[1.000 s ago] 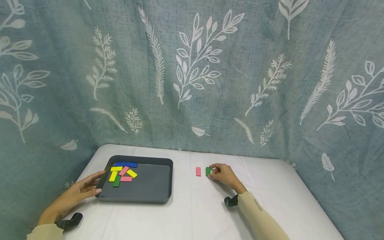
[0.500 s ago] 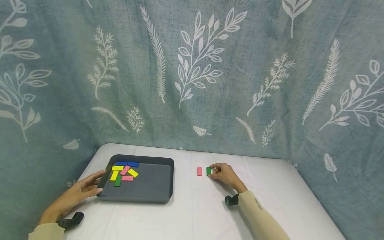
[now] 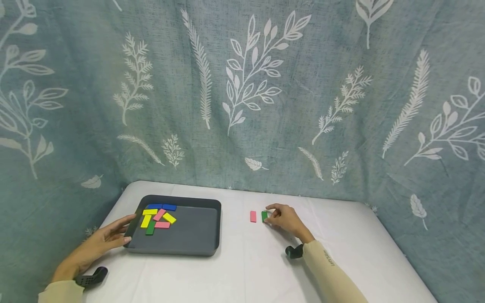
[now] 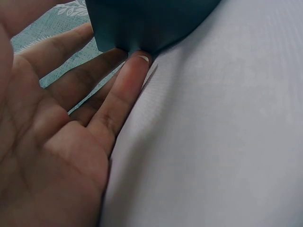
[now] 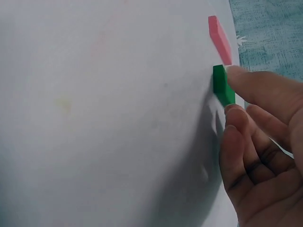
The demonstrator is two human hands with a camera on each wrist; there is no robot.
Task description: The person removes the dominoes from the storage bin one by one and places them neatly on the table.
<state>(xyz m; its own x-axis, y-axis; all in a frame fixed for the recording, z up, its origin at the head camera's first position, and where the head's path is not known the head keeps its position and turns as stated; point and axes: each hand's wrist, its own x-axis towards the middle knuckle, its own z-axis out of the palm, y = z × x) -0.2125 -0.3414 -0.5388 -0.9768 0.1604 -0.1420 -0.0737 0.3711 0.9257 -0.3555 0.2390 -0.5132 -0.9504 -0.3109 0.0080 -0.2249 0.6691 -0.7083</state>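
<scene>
In the head view, my left hand (image 3: pixel 99 243) lies at the left side of a dark grey tray (image 3: pixel 193 235), its fingers extended. The left wrist view has fingertips (image 4: pixel 135 71) touching the tray's wall (image 4: pixel 142 23). On the white table, a green block (image 3: pixel 264 216) lies beside a pink block (image 3: pixel 253 216), a narrow gap between them. My right hand (image 3: pixel 285 219) is at the green block's right side. Its thumb is right at the block's near end, while the index finger stands a little off the far end.
Inside the tray, toward its left, lie blue blocks (image 3: pixel 169 207), yellow blocks (image 3: pixel 145 221), pink blocks (image 3: pixel 162 225) and a green block (image 3: pixel 150 228). A patterned teal curtain (image 3: pixel 212 160) hangs behind and beside the white table (image 3: pixel 322 219).
My right index finger has lifted away from the green block's far end. The green block stays beside the pink one. My left hand keeps its place at the tray.
</scene>
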